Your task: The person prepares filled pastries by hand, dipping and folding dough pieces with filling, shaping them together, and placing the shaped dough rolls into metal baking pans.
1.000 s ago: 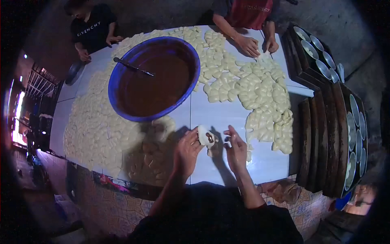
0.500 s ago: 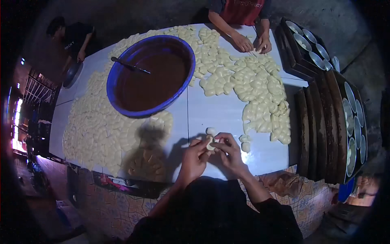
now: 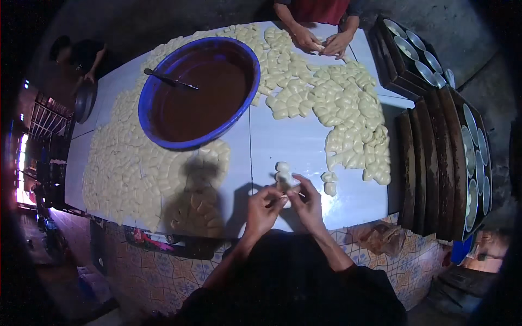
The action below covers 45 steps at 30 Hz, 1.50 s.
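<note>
My left hand [image 3: 264, 209] and my right hand [image 3: 306, 204] meet close to the table's front edge, fingertips pinched around a small pale piece of dough [image 3: 286, 202]. Fingers cover most of that piece, so its exact shape is hard to make out. Just beyond my fingertips, small dough lumps [image 3: 281, 167] lie in a short row on the white table [image 3: 288, 144]. To the right of my right hand sit a couple of loose dough pieces [image 3: 329, 183], beside a wide spread of flattened, pale dough pieces [image 3: 350, 108].
A blue basin [image 3: 179, 145] of brown filling holds a dark-handled utensil [image 3: 171, 81]. Dough pieces [image 3: 122, 168] blanket the table's left. Dark trays with round metal tins [image 3: 472, 201] are stacked at right. Across the table, a co-worker's hands [image 3: 326, 43] handle dough; another person [image 3: 81, 60] stands far left.
Another dough lump now shows in the row beyond my fingertips, and my hands have shifted slightly around a piece. The co-worker's hands have moved left and away from me.
</note>
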### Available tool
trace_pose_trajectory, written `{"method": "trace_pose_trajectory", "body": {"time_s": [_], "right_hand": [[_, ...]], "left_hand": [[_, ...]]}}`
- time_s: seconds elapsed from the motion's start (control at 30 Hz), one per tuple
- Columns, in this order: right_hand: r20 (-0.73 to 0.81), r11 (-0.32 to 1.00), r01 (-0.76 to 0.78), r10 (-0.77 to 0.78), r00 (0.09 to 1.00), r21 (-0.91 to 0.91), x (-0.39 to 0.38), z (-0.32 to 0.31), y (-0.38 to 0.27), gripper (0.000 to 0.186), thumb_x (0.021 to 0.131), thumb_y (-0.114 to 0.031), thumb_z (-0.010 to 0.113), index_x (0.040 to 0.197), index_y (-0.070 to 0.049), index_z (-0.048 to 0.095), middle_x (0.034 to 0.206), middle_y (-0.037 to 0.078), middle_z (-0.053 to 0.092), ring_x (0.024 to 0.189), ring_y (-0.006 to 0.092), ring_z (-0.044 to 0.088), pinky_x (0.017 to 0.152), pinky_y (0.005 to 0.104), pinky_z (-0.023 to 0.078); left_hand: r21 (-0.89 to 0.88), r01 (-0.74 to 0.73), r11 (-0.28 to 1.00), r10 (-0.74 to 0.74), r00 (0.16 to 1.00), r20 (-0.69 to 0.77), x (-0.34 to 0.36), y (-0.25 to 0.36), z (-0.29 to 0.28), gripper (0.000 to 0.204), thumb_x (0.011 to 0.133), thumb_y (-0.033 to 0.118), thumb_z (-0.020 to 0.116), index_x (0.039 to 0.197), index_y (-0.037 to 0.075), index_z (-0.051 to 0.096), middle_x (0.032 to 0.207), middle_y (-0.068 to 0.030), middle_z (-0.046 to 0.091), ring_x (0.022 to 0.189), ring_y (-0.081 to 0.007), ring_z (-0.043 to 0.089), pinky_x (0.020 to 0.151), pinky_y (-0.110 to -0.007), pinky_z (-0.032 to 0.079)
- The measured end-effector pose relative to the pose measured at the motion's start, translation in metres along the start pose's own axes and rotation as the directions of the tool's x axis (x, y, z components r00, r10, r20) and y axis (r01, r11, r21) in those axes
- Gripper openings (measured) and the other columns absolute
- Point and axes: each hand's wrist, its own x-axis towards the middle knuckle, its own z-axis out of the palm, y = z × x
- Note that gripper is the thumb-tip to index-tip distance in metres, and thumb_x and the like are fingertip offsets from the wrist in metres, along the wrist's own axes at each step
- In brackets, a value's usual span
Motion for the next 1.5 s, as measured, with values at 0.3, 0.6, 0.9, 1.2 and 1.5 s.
{"method": "trace_pose_trajectory", "body": {"time_s": [0.3, 0.6, 0.9, 1.2, 1.5], "right_hand": [[-0.046, 0.994, -0.041, 0.037, 0.998, -0.098, 0.035, -0.013, 0.022, 0.032, 0.089, -0.003, 0.054, 0.120, 0.004, 0.057, 0.105, 0.012, 0.065, 0.091, 0.0136, 0.061, 0.078, 0.0254, 0.050], [-0.394, 0.993, -0.051, 0.004, 0.919, -0.109, 0.021, -0.084, 0.059, 0.041, 0.092, -0.018, 0.058, 0.121, 0.012, 0.053, 0.118, 0.018, 0.060, 0.107, 0.0206, 0.058, 0.083, 0.0296, 0.051], [-0.176, 0.962, 0.073, -0.122, 0.977, -0.262, 0.007, -0.061, 0.045, 0.026, 0.073, -0.003, 0.072, 0.096, -0.003, 0.060, 0.108, 0.013, 0.051, 0.095, 0.0240, 0.057, 0.077, 0.0322, 0.049], [0.003, 0.949, 0.273, -0.276, 0.961, -0.157, 0.010, 0.013, -0.020, 0.022, 0.088, -0.009, 0.062, 0.107, 0.001, 0.064, 0.089, 0.006, 0.057, 0.085, 0.0146, 0.057, 0.071, 0.0270, 0.047], [0.333, 0.863, 0.500, -0.450, 0.829, -0.079, 0.053, 0.032, -0.019, 0.062, 0.087, -0.059, 0.053, 0.115, -0.004, 0.061, 0.136, 0.015, 0.044, 0.124, 0.0288, 0.041, 0.102, 0.0398, 0.033]], "left_hand": [[-0.332, -0.079, 0.940, 0.033, 0.989, -0.141, 0.015, 0.019, -0.011, 0.036, 0.081, -0.003, 0.056, 0.115, -0.002, 0.045, 0.113, -0.0128, 0.051, 0.112, -0.0262, 0.056, 0.097, -0.037, 0.043], [-0.428, -0.012, 0.904, -0.155, 0.923, -0.353, 0.016, -0.004, -0.032, 0.016, 0.082, 0.007, 0.057, 0.096, -0.002, 0.057, 0.089, -0.0111, 0.063, 0.089, -0.0201, 0.063, 0.085, -0.033, 0.049], [-0.240, 0.079, 0.968, -0.079, 0.997, 0.009, 0.008, 0.000, 0.008, 0.023, 0.089, -0.002, 0.055, 0.111, -0.004, 0.059, 0.101, -0.0111, 0.064, 0.092, -0.0166, 0.062, 0.084, -0.029, 0.049], [-0.258, -0.087, 0.962, 0.013, 0.961, -0.277, 0.006, 0.012, 0.014, 0.022, 0.086, 0.006, 0.067, 0.107, -0.003, 0.066, 0.103, -0.0087, 0.065, 0.093, -0.0110, 0.060, 0.078, -0.024, 0.048], [-0.940, 0.246, 0.237, -0.255, 0.949, 0.184, 0.025, 0.017, -0.014, 0.017, 0.091, 0.014, 0.058, 0.103, 0.003, 0.063, 0.100, -0.0077, 0.064, 0.095, -0.0182, 0.061, 0.084, -0.032, 0.050]]}}
